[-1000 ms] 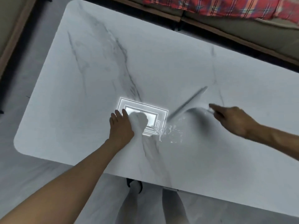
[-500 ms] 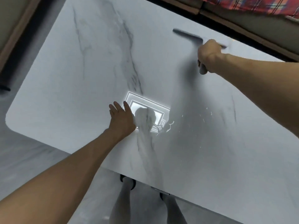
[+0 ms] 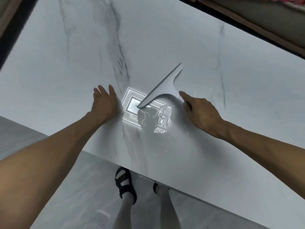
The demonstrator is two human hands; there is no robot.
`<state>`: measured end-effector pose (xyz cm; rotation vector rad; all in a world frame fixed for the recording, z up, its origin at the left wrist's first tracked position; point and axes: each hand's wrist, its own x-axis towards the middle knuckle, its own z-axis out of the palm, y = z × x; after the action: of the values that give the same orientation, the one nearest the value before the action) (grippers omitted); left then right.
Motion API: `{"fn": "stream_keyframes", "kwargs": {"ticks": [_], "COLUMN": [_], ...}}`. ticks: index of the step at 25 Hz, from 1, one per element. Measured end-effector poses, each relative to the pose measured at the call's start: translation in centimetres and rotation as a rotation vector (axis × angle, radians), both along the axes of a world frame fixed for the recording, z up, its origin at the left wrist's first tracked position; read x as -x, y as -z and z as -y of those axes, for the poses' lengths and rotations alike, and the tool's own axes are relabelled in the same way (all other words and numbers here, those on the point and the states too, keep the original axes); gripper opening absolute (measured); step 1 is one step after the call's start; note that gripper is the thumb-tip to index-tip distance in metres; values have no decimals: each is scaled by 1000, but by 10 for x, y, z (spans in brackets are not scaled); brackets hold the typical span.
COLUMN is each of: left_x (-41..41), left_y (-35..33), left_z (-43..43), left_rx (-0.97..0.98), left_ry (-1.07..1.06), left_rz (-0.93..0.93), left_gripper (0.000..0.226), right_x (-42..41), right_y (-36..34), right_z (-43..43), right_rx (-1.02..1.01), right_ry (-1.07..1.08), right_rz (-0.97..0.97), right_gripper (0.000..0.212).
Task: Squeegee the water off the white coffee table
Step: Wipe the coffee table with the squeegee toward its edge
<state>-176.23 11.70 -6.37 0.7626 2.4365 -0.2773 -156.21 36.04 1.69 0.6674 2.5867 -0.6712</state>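
Note:
The white marble coffee table (image 3: 165, 38) fills most of the view. A patch of water (image 3: 156, 119) glistens near its front edge, over the bright reflection of a ceiling light. My right hand (image 3: 199, 109) grips the handle of a grey squeegee (image 3: 162, 86), index finger stretched along it. The blade lies diagonally on the tabletop, its lower end at the far edge of the water. My left hand (image 3: 104, 103) rests flat on the table just left of the reflection, fingers apart, holding nothing.
A sofa base (image 3: 264, 19) with a wooden edge runs along the far side of the table, top right. My feet in black sandals (image 3: 125, 184) stand on the grey floor below the table's front edge. A dark strip (image 3: 14, 32) borders the left.
My right hand has brought the squeegee from the far side of the table back toward me, down to the water patch. The left hand has stayed flat in place.

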Motion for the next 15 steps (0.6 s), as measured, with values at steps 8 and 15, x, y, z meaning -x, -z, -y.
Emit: {"fn": "stream_keyframes", "kwargs": {"ticks": [8,15], "left_x": [-18,-38], "left_y": [-31,-54], "left_z": [1,69], "left_rx": [-156,-255], "left_ry": [-116,-398], "left_rz": [91,12], "left_gripper": [37,26], "right_x": [-136,-100], "right_y": [-22,-62], "right_z": [-31,-10], "right_rx": [-166,-184], "right_ry": [-22,-83], "right_rz": [193,64], "right_gripper": [46,41]}}
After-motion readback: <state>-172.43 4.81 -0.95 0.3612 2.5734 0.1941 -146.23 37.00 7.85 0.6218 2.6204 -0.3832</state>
